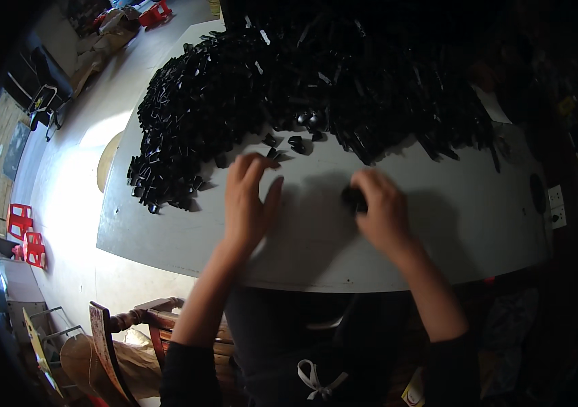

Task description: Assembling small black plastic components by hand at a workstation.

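A large heap of small glossy black plastic pieces [194, 115] covers the far part of the grey tabletop [302, 258]. My left hand [248, 197] hovers over the table just in front of the heap, its thumb and fingers apart with nothing between them. A loose black piece [273, 154] lies right by its fingertips, and another loose piece [296, 144] sits a little beyond. To the right, my right hand [382, 207] is closed around a dark black plastic piece [354, 199]. Its exact shape is blurred and partly covered by the fingers.
Longer black strips [431, 136] spread along the heap's right side. Two shiny round items [308, 118] rest at its front edge. A wooden chair [119, 325] stands at the lower left, with red stools [33, 249] on the floor beyond. A wall socket [556, 206] is at the right.
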`<state>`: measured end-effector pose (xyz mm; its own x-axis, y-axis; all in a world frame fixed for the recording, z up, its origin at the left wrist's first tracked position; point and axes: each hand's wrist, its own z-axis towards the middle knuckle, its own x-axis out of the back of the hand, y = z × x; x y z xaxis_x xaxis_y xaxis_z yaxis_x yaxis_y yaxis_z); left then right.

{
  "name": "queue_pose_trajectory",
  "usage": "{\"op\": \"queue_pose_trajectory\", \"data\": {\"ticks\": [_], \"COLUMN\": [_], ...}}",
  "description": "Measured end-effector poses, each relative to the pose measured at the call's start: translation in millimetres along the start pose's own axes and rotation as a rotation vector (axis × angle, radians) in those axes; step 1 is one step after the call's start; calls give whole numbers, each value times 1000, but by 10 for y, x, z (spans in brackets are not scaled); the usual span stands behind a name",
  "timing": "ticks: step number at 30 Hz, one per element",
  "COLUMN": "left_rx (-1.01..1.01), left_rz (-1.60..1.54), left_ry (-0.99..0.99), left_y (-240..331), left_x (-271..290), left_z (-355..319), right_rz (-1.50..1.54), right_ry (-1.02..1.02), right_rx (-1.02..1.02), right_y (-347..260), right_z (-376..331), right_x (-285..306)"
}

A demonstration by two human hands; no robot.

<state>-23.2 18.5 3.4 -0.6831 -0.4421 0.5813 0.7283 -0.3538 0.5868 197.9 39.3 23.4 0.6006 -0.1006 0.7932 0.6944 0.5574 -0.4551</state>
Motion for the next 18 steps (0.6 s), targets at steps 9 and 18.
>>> {"op": "queue_pose_trajectory", "data": {"ticks": [9, 18], "left_rx": [31, -26], "left_rz": [182, -131], "left_ry": [-215, -337], "left_y": [-231, 449], "left_x": [-154, 159], "left_z": [253, -589], "right_rz": [-494, 35], "right_ry": [-10, 68], "right_rx": [-141, -119], "right_y": [526, -62], "right_z": [437, -114], "right_x": [-181, -14]}}
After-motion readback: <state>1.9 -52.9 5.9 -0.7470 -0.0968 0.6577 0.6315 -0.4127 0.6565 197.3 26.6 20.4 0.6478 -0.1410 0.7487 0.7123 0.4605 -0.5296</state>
